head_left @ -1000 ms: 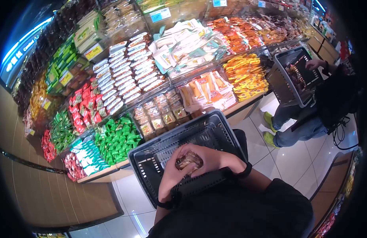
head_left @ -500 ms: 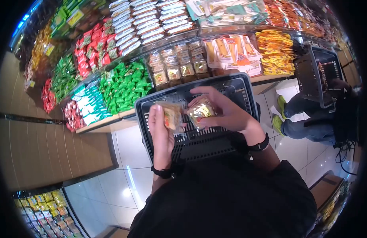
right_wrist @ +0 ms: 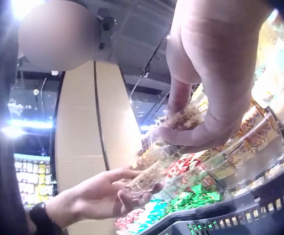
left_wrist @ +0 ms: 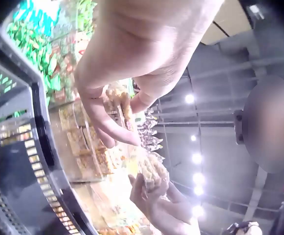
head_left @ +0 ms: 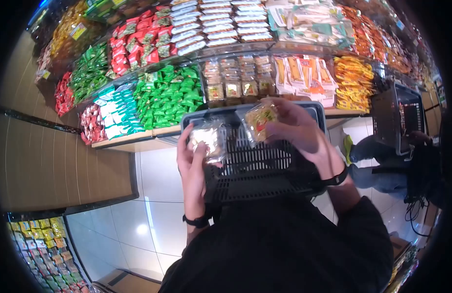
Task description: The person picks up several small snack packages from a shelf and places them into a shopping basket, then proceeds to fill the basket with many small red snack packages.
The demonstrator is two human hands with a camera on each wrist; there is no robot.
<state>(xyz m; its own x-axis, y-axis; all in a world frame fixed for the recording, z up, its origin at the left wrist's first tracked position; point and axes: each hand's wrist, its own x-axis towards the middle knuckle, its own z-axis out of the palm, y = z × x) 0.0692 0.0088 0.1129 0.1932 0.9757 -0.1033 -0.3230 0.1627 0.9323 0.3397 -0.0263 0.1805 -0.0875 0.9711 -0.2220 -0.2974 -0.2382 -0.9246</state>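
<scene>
Plastic-wrapped, a glinting packet (head_left: 212,139) is being pinched by your left hand (head_left: 192,168); apart from it, your right hand (head_left: 304,132) is gripping a second packet (head_left: 257,123). A dark basket (head_left: 255,189) is sitting beneath both.

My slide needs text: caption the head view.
A wrapped packet in the left hand, another packet in the right hand, over a dark basket near packaged goods.

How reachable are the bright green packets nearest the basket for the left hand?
Probably yes for reach: the green packets lie just beyond the basket rim, no tall obstacle showing. But the left hand pinches a clear packet, likely needing release first.
</scene>
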